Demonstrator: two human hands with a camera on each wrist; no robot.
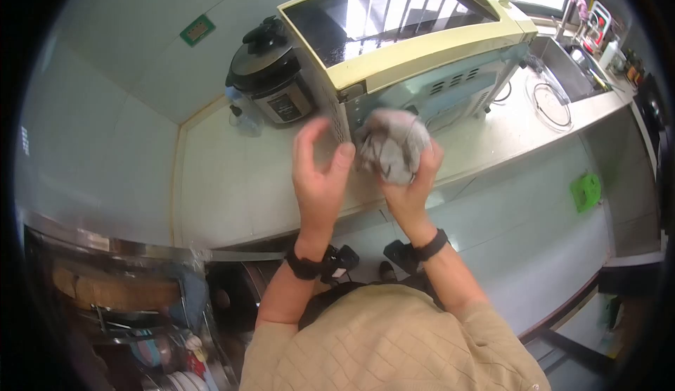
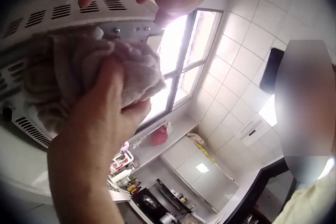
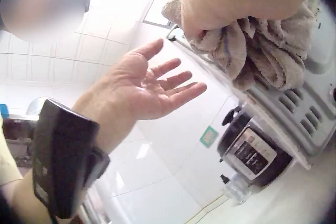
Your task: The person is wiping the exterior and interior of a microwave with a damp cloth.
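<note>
The oven (image 1: pixel 404 46) blocks everything straight ahead: its vented wall stands right against the cloth (image 1: pixel 394 145) that my right hand (image 1: pixel 416 180) grips. My left hand (image 1: pixel 320 173), fingers spread, hangs just left of the oven's corner, with a narrow gap to the cloth. Left of the oven, the cooker (image 1: pixel 271 74) and a small bottle (image 1: pixel 242 113) fill the back corner by the wall. In front of the oven the counter (image 1: pixel 232 194) gives room to pass. Right of the oven a cable loop (image 1: pixel 548 103) lies on the counter before the sink (image 1: pixel 562 64).
</note>
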